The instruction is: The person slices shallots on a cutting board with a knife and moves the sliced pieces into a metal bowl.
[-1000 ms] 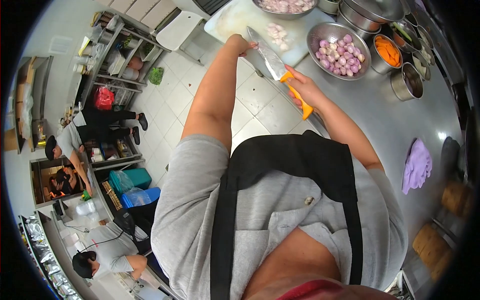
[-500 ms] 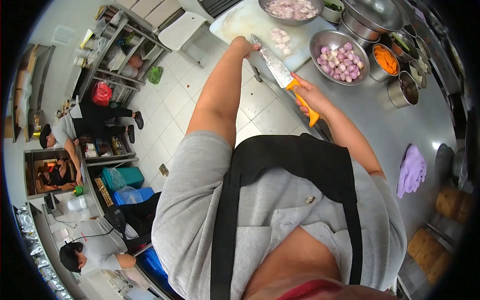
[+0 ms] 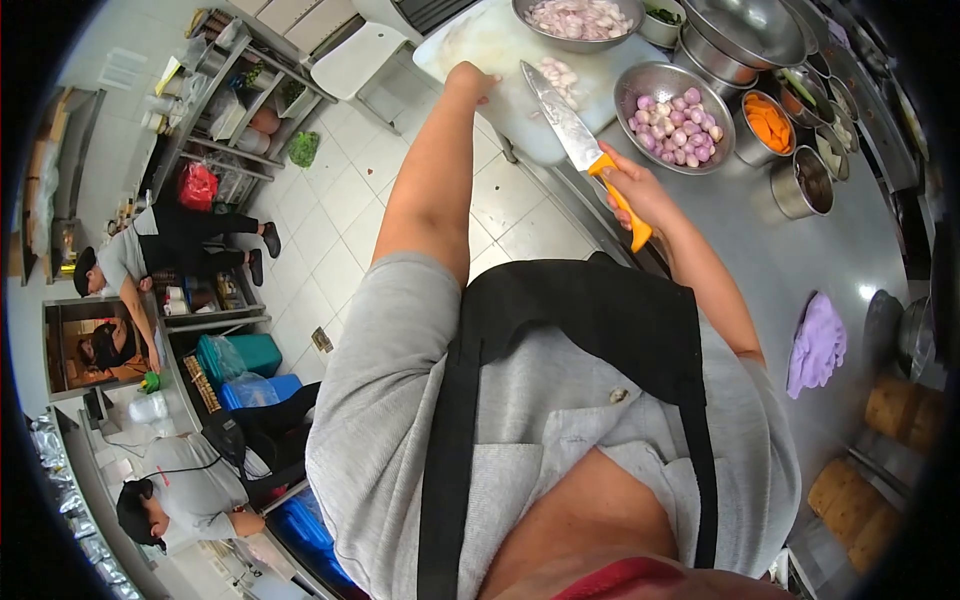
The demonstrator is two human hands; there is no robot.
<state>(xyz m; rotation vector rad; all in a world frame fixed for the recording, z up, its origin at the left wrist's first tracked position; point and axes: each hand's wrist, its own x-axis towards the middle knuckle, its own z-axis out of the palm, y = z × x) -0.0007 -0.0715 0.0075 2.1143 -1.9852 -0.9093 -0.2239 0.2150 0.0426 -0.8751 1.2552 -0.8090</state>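
Shallots: peeled ones (image 3: 558,76) lie beyond the gripped knife (image 3: 585,150) in the right hand (image 3: 630,190), the left hand (image 3: 470,80) rests empty on the cutting board (image 3: 480,45), and unpeeled ones fill the colander (image 3: 676,118).

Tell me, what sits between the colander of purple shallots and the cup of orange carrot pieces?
Nothing: in the head view the colander and the carrot cup stand side by side on the steel counter.

The kitchen is bright and evenly lit from above. A small white glare sits on the grey steel counter (image 3: 868,291) at three o'clock. The fisheye lens bends everything strongly, and black corners frame the round picture. Shadows are soft; focus is sharp.
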